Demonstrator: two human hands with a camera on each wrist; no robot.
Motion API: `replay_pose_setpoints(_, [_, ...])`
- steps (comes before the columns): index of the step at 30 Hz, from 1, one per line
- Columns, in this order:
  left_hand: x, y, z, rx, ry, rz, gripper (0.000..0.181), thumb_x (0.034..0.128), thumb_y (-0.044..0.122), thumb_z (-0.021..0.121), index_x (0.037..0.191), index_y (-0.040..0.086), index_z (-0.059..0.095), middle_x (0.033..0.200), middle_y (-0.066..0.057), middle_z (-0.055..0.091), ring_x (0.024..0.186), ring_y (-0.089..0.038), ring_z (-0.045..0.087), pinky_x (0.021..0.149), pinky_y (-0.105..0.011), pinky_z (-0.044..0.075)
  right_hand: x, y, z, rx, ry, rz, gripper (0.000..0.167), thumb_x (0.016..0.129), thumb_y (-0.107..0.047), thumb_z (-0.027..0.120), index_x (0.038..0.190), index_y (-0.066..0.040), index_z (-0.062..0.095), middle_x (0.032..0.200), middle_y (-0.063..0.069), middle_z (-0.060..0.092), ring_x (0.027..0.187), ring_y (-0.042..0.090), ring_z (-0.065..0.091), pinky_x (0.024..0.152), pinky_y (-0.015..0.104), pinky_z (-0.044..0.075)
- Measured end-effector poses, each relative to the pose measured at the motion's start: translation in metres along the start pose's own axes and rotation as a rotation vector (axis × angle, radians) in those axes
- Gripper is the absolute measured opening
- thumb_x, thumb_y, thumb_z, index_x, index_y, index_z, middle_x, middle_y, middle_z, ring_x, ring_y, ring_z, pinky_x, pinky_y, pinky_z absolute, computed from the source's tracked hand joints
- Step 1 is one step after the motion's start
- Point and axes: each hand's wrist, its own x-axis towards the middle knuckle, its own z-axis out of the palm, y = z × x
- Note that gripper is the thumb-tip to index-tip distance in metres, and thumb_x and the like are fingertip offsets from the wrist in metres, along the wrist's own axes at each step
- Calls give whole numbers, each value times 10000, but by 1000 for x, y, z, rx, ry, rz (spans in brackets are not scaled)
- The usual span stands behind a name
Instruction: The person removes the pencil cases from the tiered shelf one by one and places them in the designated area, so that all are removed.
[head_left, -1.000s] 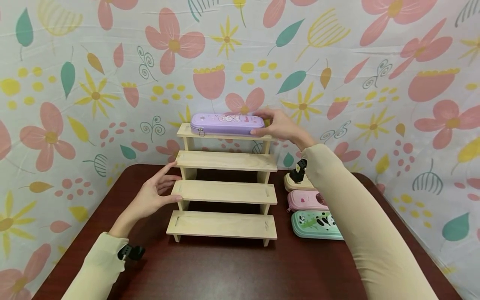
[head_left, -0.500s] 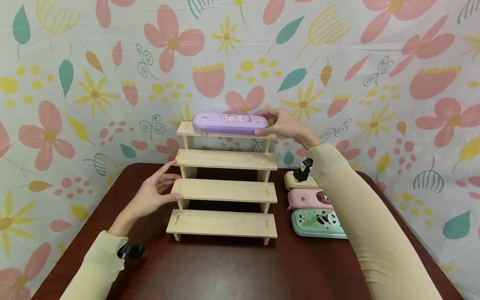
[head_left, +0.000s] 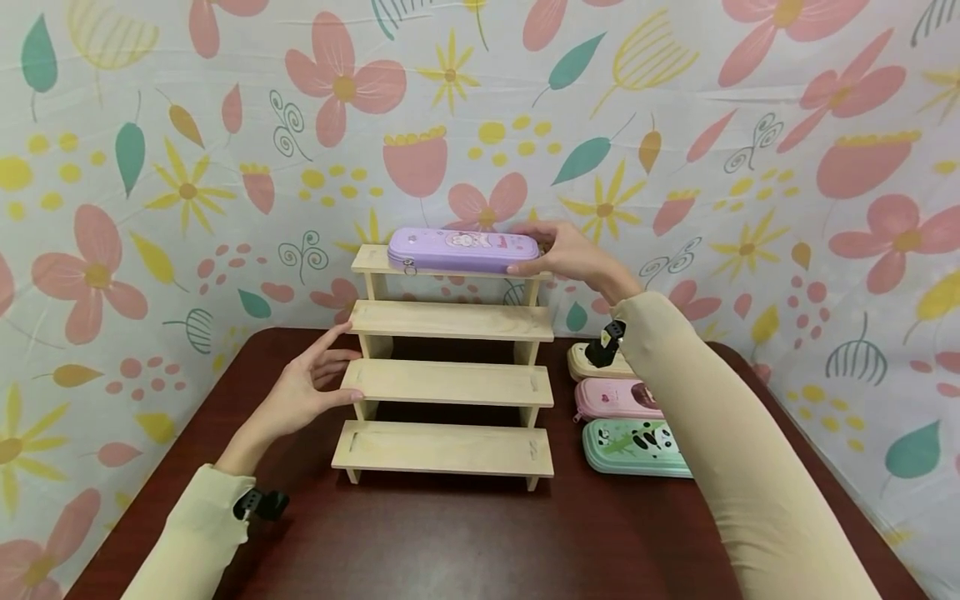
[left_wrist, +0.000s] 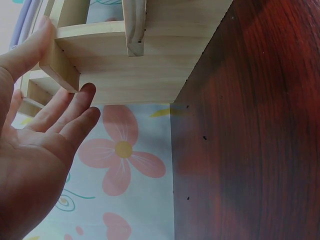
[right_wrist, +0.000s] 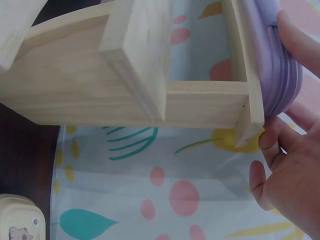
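A purple zippered pencil case [head_left: 463, 250] with a cartoon print lies lengthwise on the top tier of a stepped wooden display stand [head_left: 450, 382]. My right hand [head_left: 570, 257] grips the case's right end, thumb in front and fingers behind; in the right wrist view, the case's rounded end [right_wrist: 280, 75] sits between thumb and fingers. Along the stand's left side, my left hand [head_left: 307, 383] holds the edge, its thumb on the third tier from the top and a finger reaching the second. In the left wrist view, a step's end board [left_wrist: 60, 67] lies between thumb and fingers.
Right of the stand, a cream case [head_left: 581, 363], a pink case [head_left: 611, 400] and a green panda case [head_left: 633, 447] lie one before another on the dark red table [head_left: 420, 542]. The right forearm partly covers them. A floral cloth [head_left: 480, 100] hangs close behind.
My right hand and the purple pencil case have shifted slightly right along the top tier. My left hand stays at the stand's left side.
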Motion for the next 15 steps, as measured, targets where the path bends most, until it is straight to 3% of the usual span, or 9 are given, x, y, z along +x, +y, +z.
replay_pose_setpoints(9, [0, -2, 1, 6, 7, 1, 1028, 873, 76, 887, 1677, 322, 297, 1407, -198, 618, 1325, -393, 570, 1096, -565, 446, -16, 10, -6, 12, 11, -22, 729, 847, -194, 904, 1502, -106, 595, 1315, 121, 668, 1115, 253, 607, 820, 304, 535])
replay_pose_setpoints(15, [0, -3, 1, 10, 12, -7, 1030, 871, 81, 890, 1677, 328, 298, 1406, -198, 620, 1323, -389, 574, 1096, -568, 446, -28, 14, -10, 6, 18, -55, 690, 856, -140, 882, 1479, -55, 598, 1283, 155, 669, 1093, 248, 602, 842, 290, 510])
